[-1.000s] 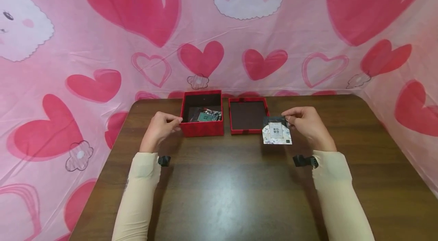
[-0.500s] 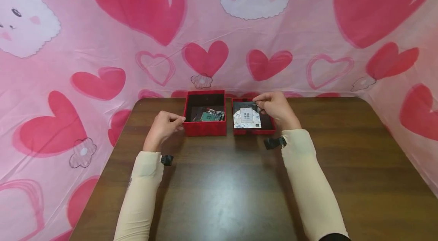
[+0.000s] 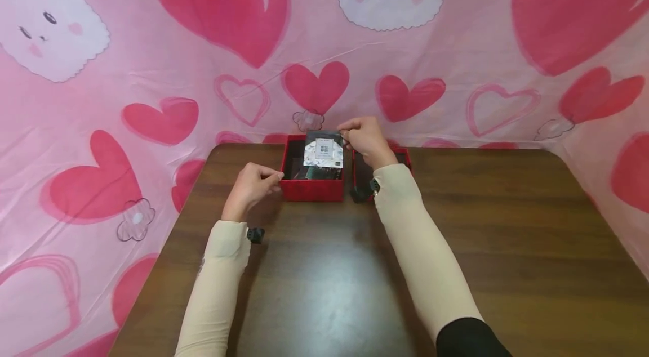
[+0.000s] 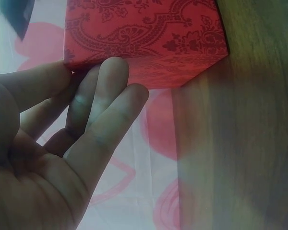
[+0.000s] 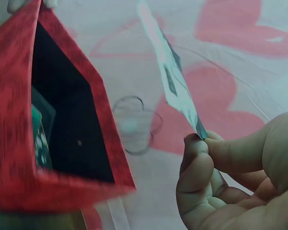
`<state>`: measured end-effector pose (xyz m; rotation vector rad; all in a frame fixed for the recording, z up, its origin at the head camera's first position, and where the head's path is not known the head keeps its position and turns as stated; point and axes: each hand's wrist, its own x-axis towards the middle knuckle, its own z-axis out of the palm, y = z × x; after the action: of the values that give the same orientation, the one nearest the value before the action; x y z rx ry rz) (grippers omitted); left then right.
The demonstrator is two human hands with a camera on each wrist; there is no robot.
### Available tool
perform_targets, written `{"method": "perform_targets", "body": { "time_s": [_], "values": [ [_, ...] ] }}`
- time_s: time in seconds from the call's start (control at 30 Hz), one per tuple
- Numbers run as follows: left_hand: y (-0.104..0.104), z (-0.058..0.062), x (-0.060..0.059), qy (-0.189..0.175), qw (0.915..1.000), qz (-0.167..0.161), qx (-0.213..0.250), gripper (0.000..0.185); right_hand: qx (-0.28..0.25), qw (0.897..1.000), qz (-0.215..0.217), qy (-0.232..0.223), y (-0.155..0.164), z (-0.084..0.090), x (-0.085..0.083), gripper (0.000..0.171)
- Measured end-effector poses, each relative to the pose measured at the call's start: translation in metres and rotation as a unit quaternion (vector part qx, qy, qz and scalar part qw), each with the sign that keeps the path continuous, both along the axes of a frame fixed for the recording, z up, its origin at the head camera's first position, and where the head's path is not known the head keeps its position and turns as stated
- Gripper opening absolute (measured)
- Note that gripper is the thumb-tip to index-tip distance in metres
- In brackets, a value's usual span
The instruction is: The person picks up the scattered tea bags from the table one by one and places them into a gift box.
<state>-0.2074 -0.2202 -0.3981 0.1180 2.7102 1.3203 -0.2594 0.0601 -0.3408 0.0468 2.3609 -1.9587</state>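
Note:
A red patterned box (image 3: 311, 188) stands open at the table's far middle, with a green packet (image 5: 41, 139) and other small packets inside. My right hand (image 3: 364, 138) pinches a silver-white sachet (image 3: 323, 151) by its top corner and holds it hanging above the box opening; the right wrist view shows the sachet (image 5: 170, 81) edge-on beside the box (image 5: 19, 143). My left hand (image 3: 253, 183) touches the box's left side, fingers (image 4: 105, 91) against the box (image 4: 144, 38) wall.
The red box lid (image 3: 403, 157) lies upside down right of the box, mostly hidden behind my right forearm. The dark wooden table (image 3: 497, 244) is enclosed by a pink cloth (image 3: 152, 64) printed with hearts and bunnies on the back and sides.
My right hand has carried the sachet leftward and up, from the table's right, across the lid, to above the open box. The left hand has stayed on the box.

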Motion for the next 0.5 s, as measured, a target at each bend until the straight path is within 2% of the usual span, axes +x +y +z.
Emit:
{"method": "perform_targets", "body": {
  "time_s": [0.23,0.5],
  "values": [
    [0.003,-0.001,-0.001,-0.005,1.0,-0.003,-0.001,0.028,-0.005,0.999,-0.034,-0.003,-0.017,-0.007,-0.014,0.022],
    [0.001,0.001,-0.001,-0.01,0.9999,0.005,0.0,0.028,-0.001,0.999,-0.052,-0.013,-0.018,-0.017,-0.016,0.023]
  ]
}}
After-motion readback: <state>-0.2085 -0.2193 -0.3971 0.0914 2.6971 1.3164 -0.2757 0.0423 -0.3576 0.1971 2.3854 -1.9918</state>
